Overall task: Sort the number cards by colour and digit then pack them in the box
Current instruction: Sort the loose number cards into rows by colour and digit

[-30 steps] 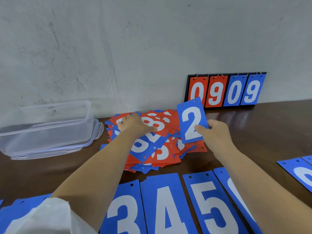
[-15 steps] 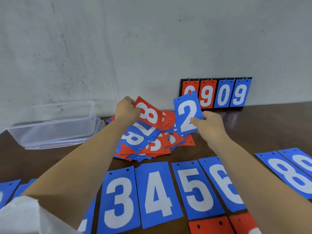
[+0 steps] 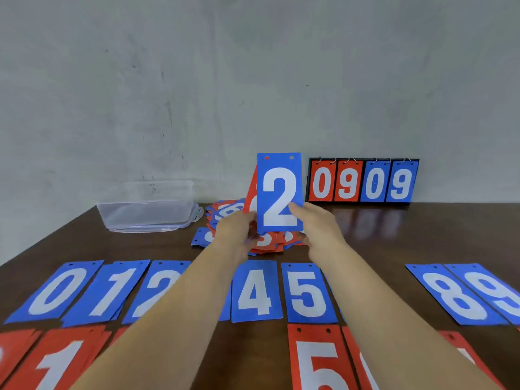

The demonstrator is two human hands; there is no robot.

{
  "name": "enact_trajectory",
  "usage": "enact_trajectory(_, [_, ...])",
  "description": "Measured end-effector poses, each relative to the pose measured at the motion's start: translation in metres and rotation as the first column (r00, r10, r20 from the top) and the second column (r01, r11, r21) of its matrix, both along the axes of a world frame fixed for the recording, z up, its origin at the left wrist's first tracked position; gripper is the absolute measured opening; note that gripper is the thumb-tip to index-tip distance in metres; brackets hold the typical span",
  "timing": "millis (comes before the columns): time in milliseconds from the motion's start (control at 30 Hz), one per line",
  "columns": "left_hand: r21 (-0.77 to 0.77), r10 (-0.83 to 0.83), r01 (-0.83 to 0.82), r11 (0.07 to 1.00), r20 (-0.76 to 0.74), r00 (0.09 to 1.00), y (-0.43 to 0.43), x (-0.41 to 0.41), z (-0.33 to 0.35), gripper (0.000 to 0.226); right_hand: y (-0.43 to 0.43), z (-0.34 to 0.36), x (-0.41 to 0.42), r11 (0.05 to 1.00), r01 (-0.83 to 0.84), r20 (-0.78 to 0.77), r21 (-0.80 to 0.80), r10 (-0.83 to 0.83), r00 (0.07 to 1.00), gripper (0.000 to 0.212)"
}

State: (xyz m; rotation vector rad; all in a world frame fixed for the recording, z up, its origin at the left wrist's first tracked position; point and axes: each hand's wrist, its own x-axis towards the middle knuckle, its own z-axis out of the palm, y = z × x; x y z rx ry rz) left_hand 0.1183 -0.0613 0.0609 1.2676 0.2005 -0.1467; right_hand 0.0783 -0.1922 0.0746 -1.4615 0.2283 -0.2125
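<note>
Head view: I am seeing the right hand (image 3: 318, 220) pinching the blue 2 card (image 3: 278, 192) above the pile (image 3: 225, 212), and the left hand (image 3: 233, 232) gripping a red card (image 3: 251, 192) right behind it. Both could be landing together, mixing colours.

I am watching a dark wooden table (image 3: 422, 235) that is carrying everything here. Just under the fingers (image 3: 299, 211), a loose heap of red and blue cards (image 3: 225, 213) is lying, spreading out to their left. Farther left of them a clear plastic box (image 3: 146, 212) is sitting on what looks like its lid (image 3: 157, 228). Beyond them to the right a black scoreboard stand (image 3: 363, 181) is standing at the wall, reading 0909. Nearer to me than the fingers, a row of blue cards (image 3: 256, 291) is lying face up. Nearer again, red cards (image 3: 318, 361) are lying, a 1 and a 5 showing.
</note>
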Motion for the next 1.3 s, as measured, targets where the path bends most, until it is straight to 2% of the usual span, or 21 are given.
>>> enact_trajectory(100, [-0.196, -0.058, 0.039, 0.980, -0.091, 0.994, -0.010, -0.036, -0.004, 0.021, -0.001, -0.002, -0.023, 0.999, -0.033, 0.014, -0.037, 0.034, 0.999, 0.010])
enact_trajectory(200, [-0.221, -0.133, 0.119, 0.968, -0.051, 0.990, -0.017, -0.065, -0.010, 0.025, -0.011, -0.005, -0.048, 0.992, -0.005, 0.031, -0.127, 0.010, 0.999, 0.015])
enact_trajectory(267, [-0.125, -0.122, 0.122, 0.985, 0.005, 0.992, -0.024, -0.082, -0.011, 0.026, -0.020, -0.008, -0.063, 0.985, 0.005, 0.047, -0.173, 0.003, 0.999, 0.013])
enact_trajectory(333, [0.075, -0.028, 0.021, 0.997, 0.092, 0.995, -0.029, -0.093, -0.012, 0.022, -0.028, -0.011, -0.077, 0.974, 0.013, 0.057, -0.228, 0.001, 0.998, 0.024])
enact_trajectory(433, [0.314, 0.023, -0.125, 0.941, 0.310, 0.951, -0.032, -0.114, -0.017, 0.014, -0.033, -0.014, -0.098, 0.947, -0.002, 0.076, -0.321, 0.028, 0.997, 0.037])
enact_trajectory(500, [0.398, 0.053, -0.213, 0.892, 0.377, 0.925, -0.031, -0.129, -0.022, 0.022, -0.037, -0.020, -0.107, 0.924, -0.021, 0.092, -0.381, 0.061, 0.994, 0.036])
enact_trajectory(633, [0.452, 0.107, -0.285, 0.845, 0.380, 0.919, -0.023, -0.158, -0.026, 0.023, -0.029, -0.029, -0.126, 0.902, -0.021, 0.131, -0.431, 0.085, 0.988, 0.037])
enact_trajectory(733, [0.429, 0.141, -0.285, 0.857, 0.337, 0.931, -0.005, -0.174, -0.031, 0.020, -0.016, -0.035, -0.139, 0.898, 0.016, 0.209, -0.440, 0.085, 0.974, 0.035])
enact_trajectory(867, [0.427, 0.176, -0.289, 0.857, 0.286, 0.942, 0.038, -0.178, -0.032, 0.018, 0.001, -0.037, -0.146, 0.853, 0.045, 0.247, -0.520, 0.100, 0.964, 0.017])
enact_trajectory(967, [0.444, 0.190, -0.301, 0.844, 0.276, 0.942, 0.075, -0.173, -0.029, 0.016, 0.012, -0.041, -0.142, 0.839, 0.061, 0.243, -0.540, 0.086, 0.966, 0.024])
enact_trajectory(1167, [0.549, 0.215, -0.318, 0.773, 0.246, 0.945, 0.158, -0.137, -0.024, 0.015, 0.030, -0.049, -0.131, 0.853, 0.142, 0.185, -0.502, -0.054, 0.981, 0.059])
enact_trajectory(1300, [0.663, 0.158, -0.277, 0.696, 0.235, 0.959, 0.194, -0.100, -0.026, 0.013, 0.033, -0.052, -0.125, 0.854, 0.179, 0.147, -0.488, -0.122, 0.982, 0.055])
